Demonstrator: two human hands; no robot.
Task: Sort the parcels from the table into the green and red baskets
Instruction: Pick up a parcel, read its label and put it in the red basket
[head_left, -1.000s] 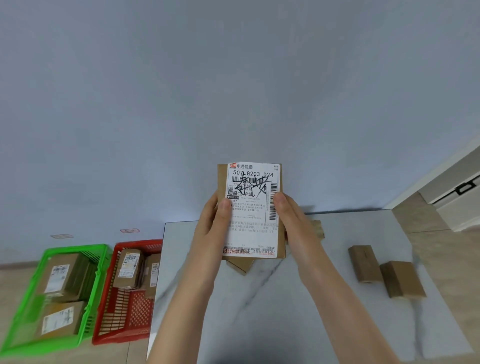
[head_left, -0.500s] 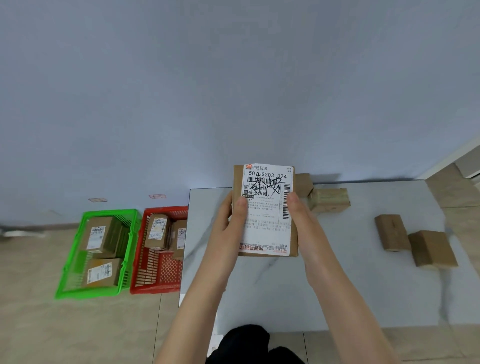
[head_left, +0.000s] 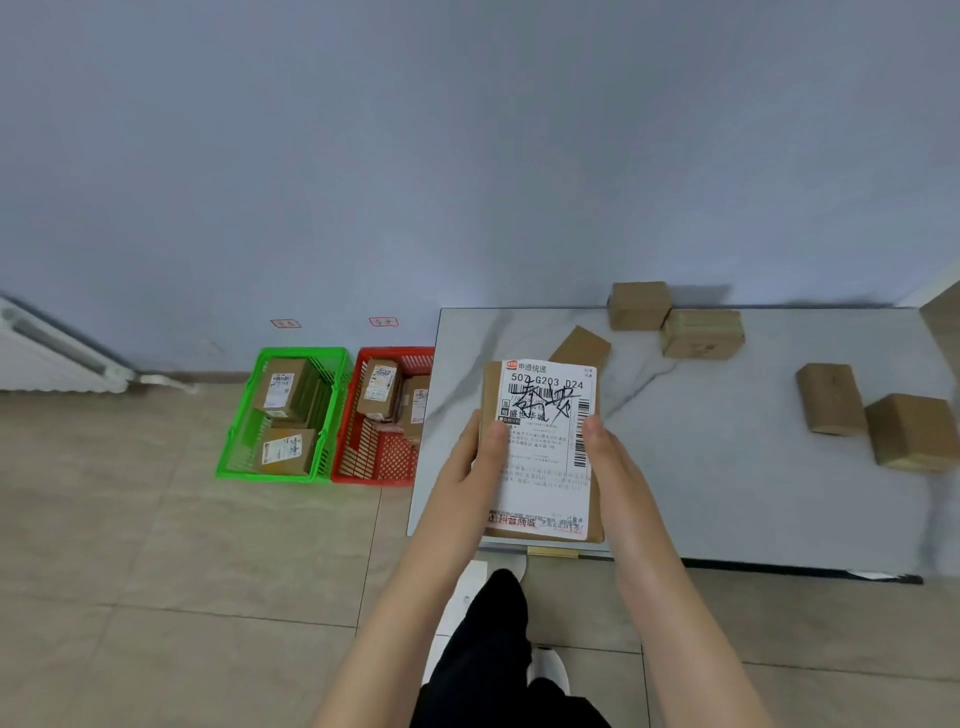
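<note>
Head view: left grip (head_left: 462, 483) and right grip (head_left: 618, 467) pinch the parcel (head_left: 491, 395) by its edges, label (head_left: 550, 415) facing me, presumably for reading.

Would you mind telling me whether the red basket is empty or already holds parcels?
Not empty: the red basket holds at least two labelled parcels, lying toward its far end, while its near end shows bare mesh.
</note>
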